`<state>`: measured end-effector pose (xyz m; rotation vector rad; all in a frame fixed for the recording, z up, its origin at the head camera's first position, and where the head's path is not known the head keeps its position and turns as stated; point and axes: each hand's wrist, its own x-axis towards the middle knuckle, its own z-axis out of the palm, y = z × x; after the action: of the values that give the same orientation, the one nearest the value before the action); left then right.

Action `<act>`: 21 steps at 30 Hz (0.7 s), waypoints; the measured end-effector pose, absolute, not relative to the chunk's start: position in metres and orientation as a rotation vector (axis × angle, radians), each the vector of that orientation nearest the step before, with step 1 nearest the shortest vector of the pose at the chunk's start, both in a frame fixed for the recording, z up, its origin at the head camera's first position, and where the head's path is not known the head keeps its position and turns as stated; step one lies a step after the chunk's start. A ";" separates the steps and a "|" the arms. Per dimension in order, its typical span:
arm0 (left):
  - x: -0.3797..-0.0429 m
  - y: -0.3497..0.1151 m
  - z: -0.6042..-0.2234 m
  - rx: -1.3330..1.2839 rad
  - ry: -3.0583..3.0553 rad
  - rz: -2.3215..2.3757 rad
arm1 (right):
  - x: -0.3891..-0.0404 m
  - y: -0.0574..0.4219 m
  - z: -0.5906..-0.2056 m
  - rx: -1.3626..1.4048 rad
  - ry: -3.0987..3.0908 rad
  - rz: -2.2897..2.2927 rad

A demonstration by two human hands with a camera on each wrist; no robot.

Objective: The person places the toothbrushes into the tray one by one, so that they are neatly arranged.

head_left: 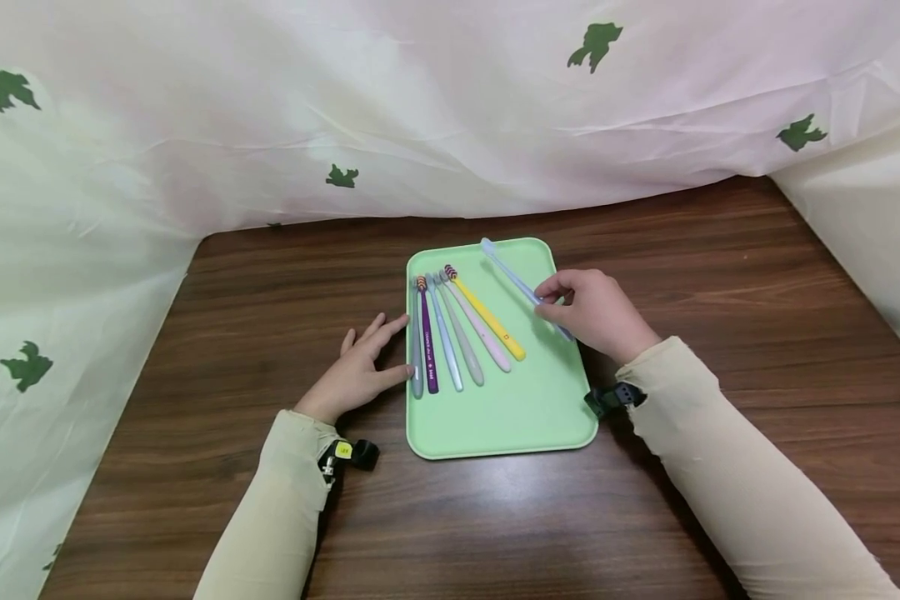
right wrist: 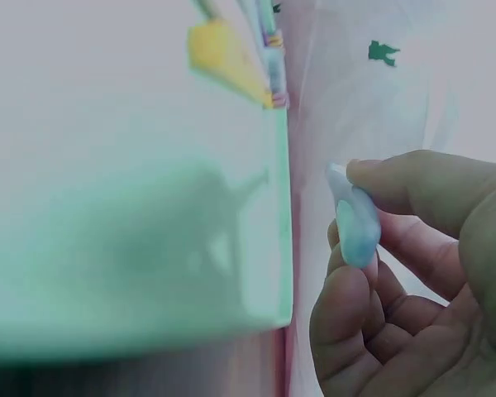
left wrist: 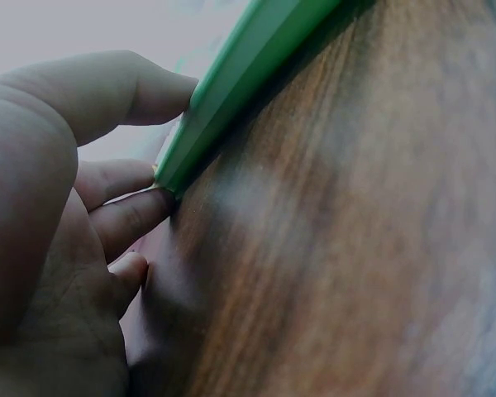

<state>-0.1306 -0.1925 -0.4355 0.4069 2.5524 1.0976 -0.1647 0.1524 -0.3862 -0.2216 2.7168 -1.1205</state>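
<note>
My right hand [head_left: 594, 310] pinches a pale blue toothbrush [head_left: 513, 277] by its handle, at the right part of the green tray [head_left: 502, 425]. Its bristle head points to the tray's far edge. In the right wrist view the handle end [right wrist: 360, 236] shows between thumb and fingers, apart from the tray. My left hand [head_left: 356, 375] lies at the tray's left edge, fingers extended, thumb and fingertips touching the rim. On the tray's left half several toothbrushes lie fanned out: grey, purple [head_left: 428, 342], light blue [head_left: 447, 342], another grey, pink [head_left: 487, 337] and yellow [head_left: 495, 325].
The tray lies on a dark wood-grain table [head_left: 465, 525]. White cloth [head_left: 420, 100] with green bird-like shapes hangs behind and at both sides. A dark strap with a device [head_left: 615, 398] sits at the right wrist, another [head_left: 352, 454] at the left.
</note>
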 end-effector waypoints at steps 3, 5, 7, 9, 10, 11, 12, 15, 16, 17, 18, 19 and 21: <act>-0.131 -0.194 -0.437 0.411 2.556 1.100 | -0.168 0.144 -0.387 -0.231 2.702 -1.147; -0.131 -0.194 -0.438 0.416 2.556 1.100 | -0.170 0.139 -0.389 -0.228 2.692 -1.154; -0.131 -0.194 -0.438 0.418 2.557 1.099 | -0.172 0.135 -0.390 -0.223 2.686 -1.151; -0.131 -0.194 -0.438 0.415 2.556 1.100 | -0.174 0.132 -0.393 -0.220 2.681 -1.143; -0.131 -0.194 -0.438 0.414 2.555 1.103 | -0.174 0.131 -0.394 -0.220 2.682 -1.139; -0.131 -0.193 -0.438 0.415 2.555 1.105 | -0.175 0.130 -0.395 -0.221 2.684 -1.134; -0.131 -0.193 -0.437 0.417 2.554 1.107 | -0.176 0.129 -0.396 -0.219 2.682 -1.135; -0.130 -0.193 -0.436 0.409 2.551 1.112 | -0.177 0.127 -0.400 -0.216 2.676 -1.135; -0.130 -0.193 -0.436 0.409 2.551 1.111 | -0.177 0.126 -0.401 -0.216 2.673 -1.132; -0.130 -0.193 -0.435 0.409 2.552 1.109 | -0.178 0.126 -0.402 -0.214 2.667 -1.130; -0.130 -0.193 -0.435 0.404 2.552 1.106 | -0.178 0.125 -0.403 -0.212 2.660 -1.129; -0.130 -0.193 -0.435 0.401 2.554 1.101 | -0.178 0.124 -0.404 -0.212 2.654 -1.127; -0.130 -0.193 -0.435 0.401 2.557 1.094 | -0.178 0.123 -0.406 -0.210 2.644 -1.127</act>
<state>-0.1303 -0.1931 -0.4353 0.4013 2.5566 1.0940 -0.1781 0.1233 -0.4059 -0.2104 2.6439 -1.1265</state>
